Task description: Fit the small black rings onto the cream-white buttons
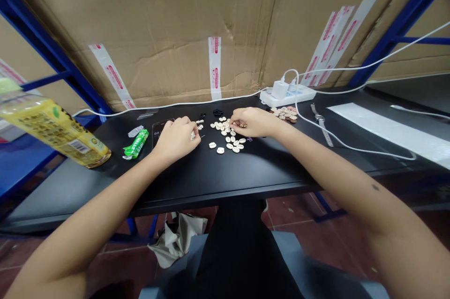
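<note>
On the black table, small cream oval pieces (236, 143) with dark marks, like buttons, lie spread between my hands. My left hand (177, 138) is closed at the left of them, with a cream oval piece (192, 135) showing at its fingertips. Curled over the right side of the spread is my right hand (258, 122), its fingers bent down among the pieces; what they grip is hidden. Two cream pieces (220, 150) sit apart toward the front. A phone (158, 129) lies partly under my left hand.
At left stand a yellow drink bottle (66, 128) and a green wrapper (136, 144). Black small items (218, 112) lie behind the pieces. A power strip (288, 96), pinkish-brown pieces (286, 114), a wristwatch (320, 121) and a white cable (337, 136) are on the right.
</note>
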Demonstrator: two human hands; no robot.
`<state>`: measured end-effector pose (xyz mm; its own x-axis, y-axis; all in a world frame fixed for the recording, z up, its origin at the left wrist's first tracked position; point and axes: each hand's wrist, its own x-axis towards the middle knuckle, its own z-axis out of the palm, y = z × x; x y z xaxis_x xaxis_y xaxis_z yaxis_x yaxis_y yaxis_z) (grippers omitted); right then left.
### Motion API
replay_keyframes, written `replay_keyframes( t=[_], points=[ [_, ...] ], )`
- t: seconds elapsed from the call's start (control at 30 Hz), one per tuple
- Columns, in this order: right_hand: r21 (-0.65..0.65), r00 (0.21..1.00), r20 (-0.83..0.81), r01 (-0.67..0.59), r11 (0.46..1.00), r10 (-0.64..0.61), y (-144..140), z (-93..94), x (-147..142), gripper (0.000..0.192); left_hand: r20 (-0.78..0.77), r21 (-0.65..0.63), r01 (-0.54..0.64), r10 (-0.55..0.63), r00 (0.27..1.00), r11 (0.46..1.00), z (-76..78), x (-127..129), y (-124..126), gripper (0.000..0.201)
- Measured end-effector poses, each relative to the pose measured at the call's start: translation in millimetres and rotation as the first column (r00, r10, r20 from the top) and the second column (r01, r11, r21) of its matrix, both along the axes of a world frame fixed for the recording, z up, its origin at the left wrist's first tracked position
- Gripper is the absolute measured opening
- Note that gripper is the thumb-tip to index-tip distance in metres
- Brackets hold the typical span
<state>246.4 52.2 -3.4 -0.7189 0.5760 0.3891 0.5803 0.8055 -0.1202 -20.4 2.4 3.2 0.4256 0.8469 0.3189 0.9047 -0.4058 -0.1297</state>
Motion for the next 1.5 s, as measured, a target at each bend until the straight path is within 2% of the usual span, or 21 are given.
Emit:
replay_keyframes(
  t=[0.27,0.5,0.63,0.83,1.23,1.5],
  points=[
    [-0.022,0.998,0.036,-0.044,0.999,0.045,-2,-2.5,-5,0.021,0.032,-0.077,0.032,-0.030,0.999,0.996,1.3,1,-1,0.020],
    [-0.030,0.998,0.025,-0.064,0.998,0.064,-4,-1.4,-6,0.018,0.161,-0.168,0.156,-0.129,0.979,0.973,-0.1,5,-1,0.020],
    [-0.010,0.997,0.017,-0.076,0.997,0.076,-4,-2.2,-7,0.018,0.204,-0.171,0.179,-0.143,0.968,0.969,-3.0,5,2,0.020],
    [-0.016,0.995,-0.005,-0.096,0.995,0.096,-6,-3.6,-10,0.019,0.185,-0.184,0.199,-0.165,0.969,0.962,-4.2,4,3,0.021],
    [-0.031,0.970,-0.094,-0.228,0.973,0.224,-14,-7.8,-21,0.018,0.268,-0.264,0.176,-0.103,0.958,0.948,-8.5,-1,11,0.022],
    [-0.003,0.981,-0.060,-0.183,0.983,0.183,-13,-7.0,-20,0.018,0.469,-0.266,0.254,-0.106,0.877,0.930,-5.7,1,12,0.019]
  ],
)
